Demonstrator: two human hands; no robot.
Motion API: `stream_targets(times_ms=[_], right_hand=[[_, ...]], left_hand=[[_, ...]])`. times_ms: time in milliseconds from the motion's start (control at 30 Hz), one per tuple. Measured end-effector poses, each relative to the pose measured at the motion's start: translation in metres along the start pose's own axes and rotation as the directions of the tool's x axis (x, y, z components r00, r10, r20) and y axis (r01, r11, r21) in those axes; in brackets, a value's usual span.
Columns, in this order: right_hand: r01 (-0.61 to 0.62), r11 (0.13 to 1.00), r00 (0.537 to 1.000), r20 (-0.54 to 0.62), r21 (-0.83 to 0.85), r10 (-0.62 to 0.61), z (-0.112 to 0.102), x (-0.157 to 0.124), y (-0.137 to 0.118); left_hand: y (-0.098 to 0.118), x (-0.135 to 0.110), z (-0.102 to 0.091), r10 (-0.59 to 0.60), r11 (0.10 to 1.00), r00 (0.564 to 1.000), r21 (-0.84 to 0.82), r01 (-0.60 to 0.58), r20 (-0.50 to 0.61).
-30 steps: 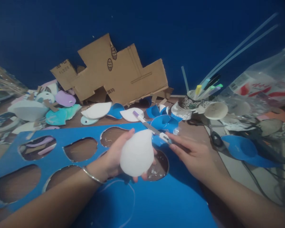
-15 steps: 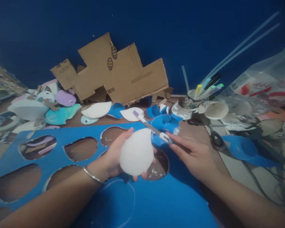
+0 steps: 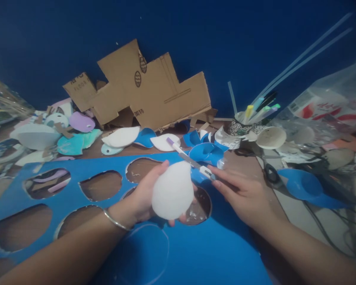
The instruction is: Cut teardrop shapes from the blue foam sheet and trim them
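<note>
My left hand (image 3: pixel 142 196) is closed round a white teardrop-shaped cutout (image 3: pixel 172 192), held up over a big blue sheet (image 3: pixel 195 253) full of round holes. A thin bracelet sits on that wrist. My right hand (image 3: pixel 240 194) pinches a white pen with a purple cap (image 3: pixel 190 159), which slants up and left, close beside the cutout's upper right edge. A circle is outlined on the sheet just below my left hand.
A brown cardboard piece (image 3: pixel 148 93) leans on the dark blue wall. White, blue, teal and purple cutouts (image 3: pixel 121 137) lie behind the sheet. At right stand a cup of markers (image 3: pixel 246 120), scissors (image 3: pixel 268 172), a blue curled piece (image 3: pixel 299 186) and a plastic bag (image 3: pixel 329 103).
The white cutout has turned and shifted very slightly right in my left hand. The right hand and pen have barely moved.
</note>
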State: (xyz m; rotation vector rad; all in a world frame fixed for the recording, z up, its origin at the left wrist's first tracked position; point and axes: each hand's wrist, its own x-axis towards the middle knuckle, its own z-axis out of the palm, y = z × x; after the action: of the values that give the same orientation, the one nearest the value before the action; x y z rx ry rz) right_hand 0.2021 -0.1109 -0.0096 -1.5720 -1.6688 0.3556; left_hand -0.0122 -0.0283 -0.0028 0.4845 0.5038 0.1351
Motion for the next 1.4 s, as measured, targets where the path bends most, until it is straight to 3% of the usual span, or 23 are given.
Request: stream_targets(times_ms=[300, 667, 1133, 1400], right_hand=[[-0.010, 1.000, 1.000, 0.001, -0.006, 0.010, 0.0000, 0.0001, -0.0006], [0.016, 1.000, 1.000, -0.011, -0.022, -0.017, 0.0003, -0.0012, -0.0002], [0.015, 0.999, 1.000, -0.018, -0.044, -0.016, 0.0018, -0.0005, 0.0000], [0.011, 0.999, 1.000, -0.011, -0.030, -0.011, 0.0008, -0.0007, -0.0012]], left_hand=[[-0.0021, -0.0006, -0.0010, 0.033, 0.999, 0.999, -0.003, -0.033, 0.036], [-0.0010, 0.0001, 0.0033, 0.026, 1.000, 1.000, 0.012, -0.026, -0.014], [-0.0042, 0.0017, -0.0055, 0.069, 0.998, 0.994, -0.016, -0.068, 0.080], [-0.0024, -0.0004, 0.0016, 0.051, 0.999, 0.999, -0.016, -0.051, -0.003]])
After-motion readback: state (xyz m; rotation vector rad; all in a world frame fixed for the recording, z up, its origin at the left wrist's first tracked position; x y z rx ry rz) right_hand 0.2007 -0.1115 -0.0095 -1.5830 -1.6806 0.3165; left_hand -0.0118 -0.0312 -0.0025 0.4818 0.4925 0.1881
